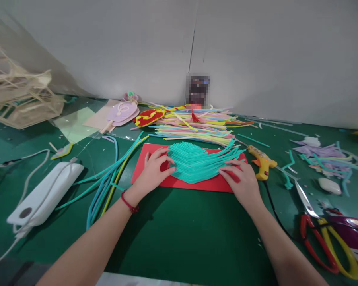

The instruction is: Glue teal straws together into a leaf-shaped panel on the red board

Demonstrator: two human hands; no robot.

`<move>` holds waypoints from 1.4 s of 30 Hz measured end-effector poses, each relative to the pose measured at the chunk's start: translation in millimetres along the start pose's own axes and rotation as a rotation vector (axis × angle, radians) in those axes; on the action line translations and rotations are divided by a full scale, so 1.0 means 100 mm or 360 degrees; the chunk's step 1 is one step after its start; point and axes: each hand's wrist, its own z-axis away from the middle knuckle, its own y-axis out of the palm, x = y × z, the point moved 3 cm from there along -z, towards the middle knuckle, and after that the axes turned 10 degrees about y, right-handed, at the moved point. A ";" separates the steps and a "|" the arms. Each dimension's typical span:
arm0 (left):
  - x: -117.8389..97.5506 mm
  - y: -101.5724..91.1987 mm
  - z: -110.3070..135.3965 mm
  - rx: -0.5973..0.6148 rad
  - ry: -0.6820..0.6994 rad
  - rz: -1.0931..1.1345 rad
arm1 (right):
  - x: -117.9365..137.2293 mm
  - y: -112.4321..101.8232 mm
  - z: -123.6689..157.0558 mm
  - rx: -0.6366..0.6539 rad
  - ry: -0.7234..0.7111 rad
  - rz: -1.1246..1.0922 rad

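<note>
A leaf-shaped piece of teal pipe cleaners (189,163), bent into nested V rows, lies on a red sheet (146,155). Its loose strands fan out toward the right. My left hand (156,167), with a red bracelet at the wrist, has thumb and forefinger closed on the piece's left edge. At the lower right edge, my right hand (241,178) pinches the outer strands with thumb and fingers. Just right of the sheet lies a yellow hot glue gun (264,163). Behind the sheet is a pile of pastel pipe cleaners (193,131).
Red-and-yellow-handled scissors (312,214) and a purple device (349,230) lie at right. A white power strip (47,194) with cables and long blue-green pipe cleaners (103,186) are at left. A stick-built model (20,95) stands back left, near purple fan shapes (123,112).
</note>
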 end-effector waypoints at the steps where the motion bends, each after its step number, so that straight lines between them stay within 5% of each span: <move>1: -0.01 0.02 0.00 -0.0025 0.0016 -0.0054 | 0.00 0.01 0.00 0.0010 0.0004 0.0003; 13: -0.02 0.09 0.02 -0.0113 0.0133 -0.0205 | -0.02 0.11 0.03 0.0215 -0.0003 0.0030; 20: -0.63 0.39 0.18 0.0163 0.0843 -0.0642 | 0.00 0.12 0.03 0.0247 0.0009 0.0034; 23: -0.79 0.58 0.26 0.0152 0.0975 -0.0728 | 0.01 0.12 0.02 0.0275 0.0028 0.0027; 34: -1.06 0.91 0.14 -0.0105 0.0823 -0.0933 | 0.03 0.10 0.02 0.0292 0.0054 -0.0056; 42: -1.02 0.83 0.19 -0.0025 0.0755 -0.0928 | 0.07 -0.16 0.00 0.0372 -0.0085 -0.0099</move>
